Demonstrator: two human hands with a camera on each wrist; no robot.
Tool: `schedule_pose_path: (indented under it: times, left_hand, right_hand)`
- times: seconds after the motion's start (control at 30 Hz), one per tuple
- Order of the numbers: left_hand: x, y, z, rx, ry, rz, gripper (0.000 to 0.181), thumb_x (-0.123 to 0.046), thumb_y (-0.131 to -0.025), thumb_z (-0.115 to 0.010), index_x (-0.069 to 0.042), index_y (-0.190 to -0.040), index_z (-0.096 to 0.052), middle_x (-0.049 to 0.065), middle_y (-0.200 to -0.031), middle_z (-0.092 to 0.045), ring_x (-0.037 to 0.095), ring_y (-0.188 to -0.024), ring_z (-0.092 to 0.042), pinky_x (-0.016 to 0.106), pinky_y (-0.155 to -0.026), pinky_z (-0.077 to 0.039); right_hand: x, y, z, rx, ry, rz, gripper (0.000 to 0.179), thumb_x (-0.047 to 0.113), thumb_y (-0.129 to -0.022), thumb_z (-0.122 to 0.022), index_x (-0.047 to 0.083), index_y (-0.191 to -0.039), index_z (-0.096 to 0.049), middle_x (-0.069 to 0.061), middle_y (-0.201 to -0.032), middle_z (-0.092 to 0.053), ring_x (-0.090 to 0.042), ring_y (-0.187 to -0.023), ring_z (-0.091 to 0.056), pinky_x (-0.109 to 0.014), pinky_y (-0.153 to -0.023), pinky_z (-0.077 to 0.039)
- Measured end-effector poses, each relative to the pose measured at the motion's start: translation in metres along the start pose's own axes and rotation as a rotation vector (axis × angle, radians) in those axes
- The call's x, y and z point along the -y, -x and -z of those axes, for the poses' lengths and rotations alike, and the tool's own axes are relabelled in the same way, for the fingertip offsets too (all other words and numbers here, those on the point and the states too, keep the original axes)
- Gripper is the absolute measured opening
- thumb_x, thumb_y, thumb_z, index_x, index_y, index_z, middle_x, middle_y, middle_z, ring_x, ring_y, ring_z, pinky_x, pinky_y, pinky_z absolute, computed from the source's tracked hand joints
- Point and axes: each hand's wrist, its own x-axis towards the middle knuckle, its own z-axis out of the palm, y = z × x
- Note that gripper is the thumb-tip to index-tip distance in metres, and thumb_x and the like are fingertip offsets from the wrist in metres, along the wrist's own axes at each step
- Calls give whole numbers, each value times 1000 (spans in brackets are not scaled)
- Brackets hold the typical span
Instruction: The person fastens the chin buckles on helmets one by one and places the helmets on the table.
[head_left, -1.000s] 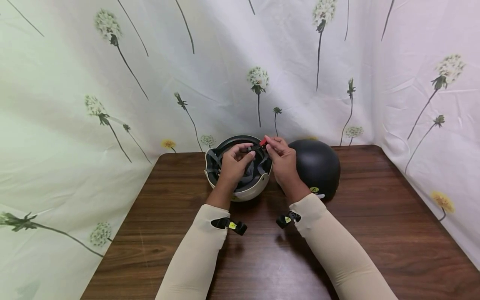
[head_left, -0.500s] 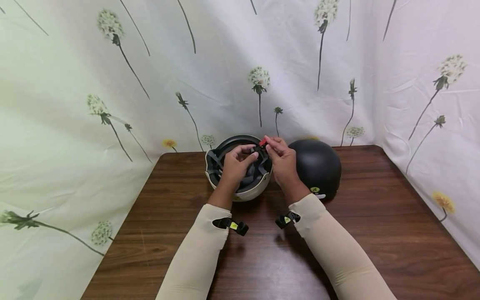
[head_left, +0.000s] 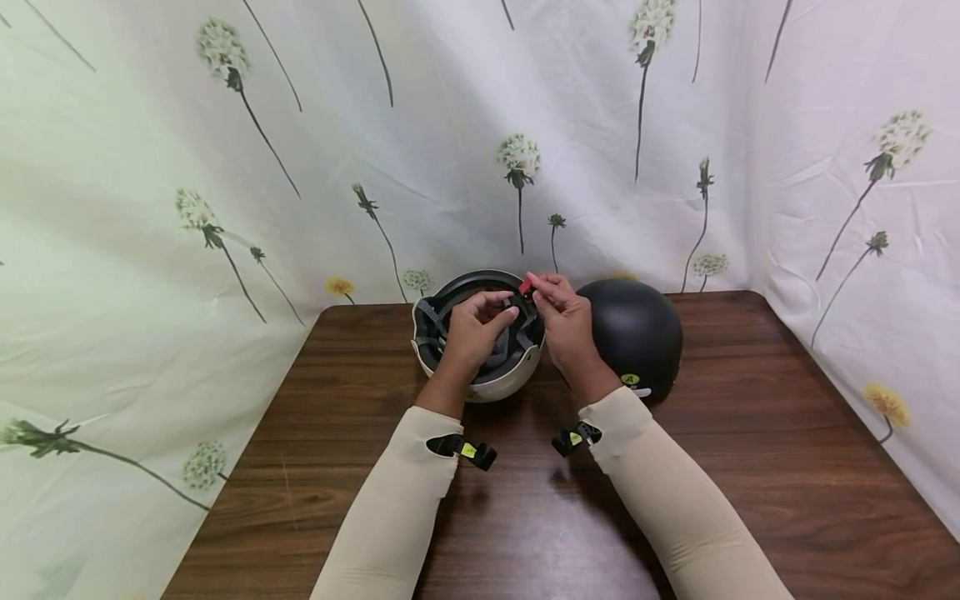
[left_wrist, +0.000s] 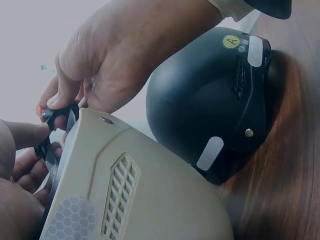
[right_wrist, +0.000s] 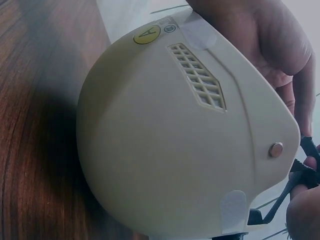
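A cream helmet [head_left: 504,387] lies upside down on the table, its dark lining and grey straps [head_left: 429,315] facing up. Over its opening, my left hand [head_left: 468,337] pinches a black strap end between thumb and fingers. Close to its right, my right hand [head_left: 567,329] pinches a buckle with a red tab [head_left: 525,286]. In the left wrist view the black buckle [left_wrist: 49,116] sits between both hands' fingertips, above the helmet's edge. Fingers partly hide it, so whether its halves are joined cannot be told. The right wrist view shows the strap [right_wrist: 280,200] running up from the helmet to the fingers.
A black helmet [head_left: 633,333] rests dome-up just right of the cream one, behind my right hand. Both stand near the back edge of the brown wooden table [head_left: 345,467]. A white flower-patterned curtain [head_left: 450,167] hangs behind and at the sides.
My left hand has shifted slightly right, bringing its thumb nearer the red-tabbed buckle. My right hand has stayed almost still, and both helmets are in the same place.
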Motion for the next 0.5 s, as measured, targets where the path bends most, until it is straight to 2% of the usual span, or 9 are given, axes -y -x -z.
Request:
schedule_pose_path:
  times: [0.1,0.33,0.43,0.5]
  left_hand:
    - [0,0,-1,1,5,-1,28,-10,-99,-81,-2,-126,-79,15,-107,-75,10,-88,-65,23,-75,-51]
    - [-1,0,-2,4,30,21,27,-10,-99,-81,-3,-125,-80,2,-98,-72,11,-85,-61,22,-74,-51]
    - [0,-1,-3,6,25,17,27,-10,-99,-80,-2,-125,-80,1,-97,-72,11,-84,-61,22,-72,-50]
    - [1,-1,-3,8,13,14,27,-10,-99,-80,-2,-125,-80,4,-98,-73,10,-84,-61,23,-72,-50]
  right_hand:
    - [0,0,1,-1,22,-8,35,-11,-106,-59,-11,-141,-65,-2,-125,-62,-10,-118,-59,-15,-99,-53]
    - [1,0,4,-8,-11,-50,37,-10,-106,-59,-10,-143,-63,-7,-130,-66,-12,-129,-60,-16,-104,-53]
    - [2,0,4,-6,10,-58,37,-9,-106,-61,-9,-142,-65,-12,-131,-67,-14,-128,-60,-17,-105,-53]
    - [3,1,3,0,40,-72,37,-8,-106,-62,-7,-142,-66,-17,-133,-67,-14,-128,-60,-24,-110,-54]
